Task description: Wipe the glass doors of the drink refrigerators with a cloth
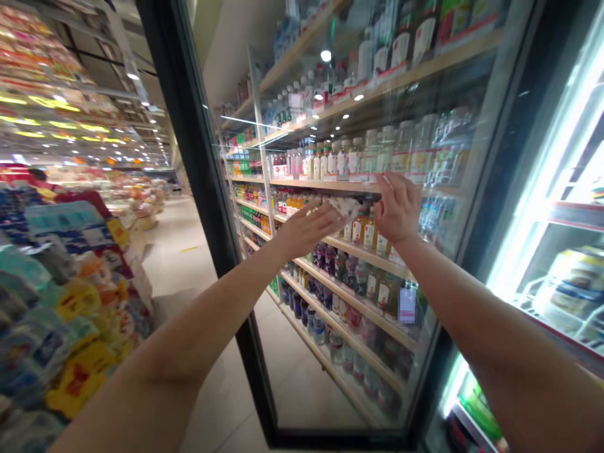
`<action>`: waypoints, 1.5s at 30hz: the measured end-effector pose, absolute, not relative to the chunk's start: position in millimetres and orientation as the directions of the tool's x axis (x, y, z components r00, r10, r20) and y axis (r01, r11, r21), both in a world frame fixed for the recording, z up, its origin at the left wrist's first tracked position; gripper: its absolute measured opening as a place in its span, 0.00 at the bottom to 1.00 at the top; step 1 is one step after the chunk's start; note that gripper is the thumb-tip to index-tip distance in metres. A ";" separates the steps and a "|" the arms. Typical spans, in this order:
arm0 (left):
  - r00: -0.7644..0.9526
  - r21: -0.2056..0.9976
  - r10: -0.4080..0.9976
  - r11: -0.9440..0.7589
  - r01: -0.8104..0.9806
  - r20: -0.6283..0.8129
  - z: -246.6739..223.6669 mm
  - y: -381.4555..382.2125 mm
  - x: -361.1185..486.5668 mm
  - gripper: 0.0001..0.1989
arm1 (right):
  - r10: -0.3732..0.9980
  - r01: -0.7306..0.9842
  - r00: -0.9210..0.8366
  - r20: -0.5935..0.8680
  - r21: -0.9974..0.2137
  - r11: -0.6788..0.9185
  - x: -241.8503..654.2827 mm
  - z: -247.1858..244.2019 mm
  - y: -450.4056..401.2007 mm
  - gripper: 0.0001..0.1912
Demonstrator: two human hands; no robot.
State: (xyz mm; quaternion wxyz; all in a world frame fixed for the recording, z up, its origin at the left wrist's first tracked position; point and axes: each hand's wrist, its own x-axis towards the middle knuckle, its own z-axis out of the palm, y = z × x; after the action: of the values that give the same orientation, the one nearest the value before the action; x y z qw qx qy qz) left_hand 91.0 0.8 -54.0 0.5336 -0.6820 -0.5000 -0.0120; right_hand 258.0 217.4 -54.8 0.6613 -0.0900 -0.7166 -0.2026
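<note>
A glass door with a black frame point(189, 145) stands open in front of me, and rows of bottles show in its glass. My left hand point(309, 229) is at the middle of the pane, its fingers over a crumpled whitish cloth point(345, 209) that lies against the glass. To the right of it, my right hand point(399, 204) is raised close to the pane with its fingers bent and partly together. Whether anything small is between those fingers cannot be made out.
A lit cooler shelf point(576, 211) with wrapped goods is at the right, beside the door's edge. Colourful packaged goods point(80, 314) are piled at the left. A pale floor aisle point(174, 239) runs back between the goods and the door.
</note>
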 end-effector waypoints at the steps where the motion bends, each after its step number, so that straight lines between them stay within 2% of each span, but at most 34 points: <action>1: 0.443 -0.655 0.616 0.161 0.739 0.651 -45.2 -3.2 88.1 0.32 | -0.136 0.398 -0.111 0.984 0.169 0.901 258.0 -54.9 217.5 0.30; 3: 0.342 -0.512 0.470 0.303 0.803 0.814 -27.2 -10.1 79.1 0.33 | -0.131 0.404 -0.119 0.984 0.169 0.899 258.9 -55.4 218.5 0.30; 5: 0.313 -0.468 0.426 0.328 0.821 0.849 -15.3 -13.5 70.0 0.36 | -0.131 0.412 -0.126 0.983 0.172 0.895 260.9 -55.6 220.2 0.30; 8: 0.325 -0.488 0.452 0.310 0.816 0.831 -12.7 -13.2 62.5 0.35 | -0.165 0.416 -0.156 0.974 0.216 0.883 263.8 -54.8 219.3 0.31; 10: 0.340 -0.495 0.439 0.311 0.811 0.832 -15.8 -12.3 61.5 0.34 | -0.239 0.383 -0.192 0.952 0.297 0.875 261.8 -53.2 211.0 0.30; 14: 0.389 -0.514 0.391 0.294 0.806 0.834 -19.6 -12.0 59.5 0.32 | -0.456 0.164 -0.293 0.841 0.514 0.842 237.9 -49.7 170.4 0.28; 16: 0.413 -0.521 0.364 0.277 0.808 0.835 -19.9 -11.1 55.9 0.32 | -0.510 0.051 -0.339 0.790 0.557 0.829 218.6 -48.9 146.4 0.24; 18: 0.419 -0.513 0.338 0.269 0.815 0.843 -20.3 -9.3 51.1 0.35 | -0.511 -0.003 -0.358 0.782 0.546 0.838 200.7 -49.0 128.3 0.20; 23: 0.407 -0.490 0.320 0.249 0.835 0.855 -21.0 -6.0 42.6 0.39 | -0.495 0.001 -0.357 0.792 0.531 0.848 183.1 -44.7 121.1 0.19; 29: 0.459 -0.539 0.356 0.165 0.826 0.814 -19.6 -10.8 39.0 0.37 | -0.647 0.004 -0.462 0.607 0.731 0.682 198.4 -8.0 147.1 0.16; 32: 0.452 -0.539 0.364 0.183 0.822 0.814 -21.5 -11.8 38.8 0.33 | -0.632 0.044 -0.469 0.616 0.732 0.680 208.3 -8.4 159.1 0.12; 35: 0.391 -0.453 0.251 0.288 0.844 0.886 -24.8 -10.6 39.7 0.30 | -0.643 0.040 -0.433 0.632 0.726 0.687 214.6 -31.0 167.2 0.10; 37: 0.311 -0.340 0.139 0.344 0.875 0.940 -26.8 -9.1 40.1 0.28 | -0.733 -0.046 -0.412 0.541 0.791 0.609 216.8 -44.6 171.3 0.08; 39: 0.246 -0.264 0.094 0.367 0.892 0.965 -28.2 -7.5 40.3 0.26 | -0.798 -0.124 -0.386 0.464 0.831 0.543 218.3 -46.7 175.2 0.06; 40: 0.231 -0.250 0.094 0.377 0.892 0.968 -28.8 -6.7 40.3 0.25 | -0.786 -0.113 -0.374 0.492 0.817 0.566 219.0 -42.9 177.2 0.07; 41: 0.225 -0.246 0.099 0.391 0.887 0.969 -29.2 -5.9 40.3 0.24 | -0.731 -0.056 -0.357 0.581 0.768 0.638 219.6 -36.9 178.9 0.08; 43: 0.228 -0.247 0.096 0.424 0.871 0.969 -30.0 -4.3 40.5 0.24 | -0.500 0.132 -0.263 0.825 0.545 0.828 220.3 -23.5 181.3 0.11; 44: 0.232 -0.248 0.090 0.437 0.865 0.968 -30.3 -3.5 40.8 0.24 | -0.380 0.204 -0.203 0.902 0.419 0.885 220.3 -18.6 181.6 0.12; 45: 0.235 -0.248 0.084 0.444 0.861 0.968 -30.6 -2.8 41.1 0.25 | -0.309 0.238 -0.174 0.935 0.344 0.908 220.0 -15.9 181.1 0.13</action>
State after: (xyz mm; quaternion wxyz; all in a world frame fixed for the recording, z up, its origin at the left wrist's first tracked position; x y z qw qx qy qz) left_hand 41.1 -2.8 -30.6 0.6542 -0.4356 -0.5424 -0.2969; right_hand 220.0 181.1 -15.9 0.6422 0.0242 -0.7360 -0.2129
